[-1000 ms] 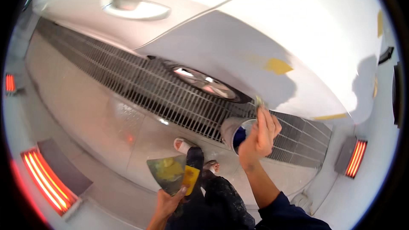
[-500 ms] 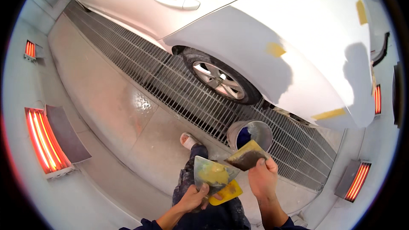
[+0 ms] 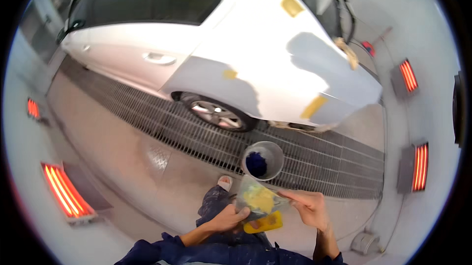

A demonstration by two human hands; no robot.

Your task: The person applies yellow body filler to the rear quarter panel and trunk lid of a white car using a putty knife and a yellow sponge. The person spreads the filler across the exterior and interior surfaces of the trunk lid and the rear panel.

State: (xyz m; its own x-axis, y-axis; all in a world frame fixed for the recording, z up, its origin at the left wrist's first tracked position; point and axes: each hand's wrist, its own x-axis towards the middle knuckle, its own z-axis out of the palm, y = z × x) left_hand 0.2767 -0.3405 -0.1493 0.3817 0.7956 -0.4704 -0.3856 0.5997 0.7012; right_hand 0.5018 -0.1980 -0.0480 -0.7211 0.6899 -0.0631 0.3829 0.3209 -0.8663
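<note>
My left hand (image 3: pixel 227 218) grips a translucent, greyish putty board with its thumb on top; a smear of yellow putty (image 3: pixel 259 199) lies on it. Below the board a yellow plastic spreader (image 3: pixel 269 222) sticks out, held in the same hand. My right hand (image 3: pixel 309 208) is closed at the board's right edge, fingers pointing left. The spreader it holds is now almost edge-on and barely shows. Beyond the board, a bucket (image 3: pixel 278 159) stands on the grating with a dark blue cloth-like thing (image 3: pixel 256 165) inside.
A white car (image 3: pixel 123 44) with grey patches and yellow putty spots (image 3: pixel 313 107) stands ahead, its wheel (image 3: pixel 216 112) over floor grating (image 3: pixel 319 179). Glowing heat lamps stand at left (image 3: pixel 69 191) and right (image 3: pixel 420 167). A round metal object (image 3: pixel 365 243) lies at lower right.
My view has lifted and turned right, showing more of the car. My right hand has brought its spreader from above and beside the board to the board's right edge, turning it edge-on.
</note>
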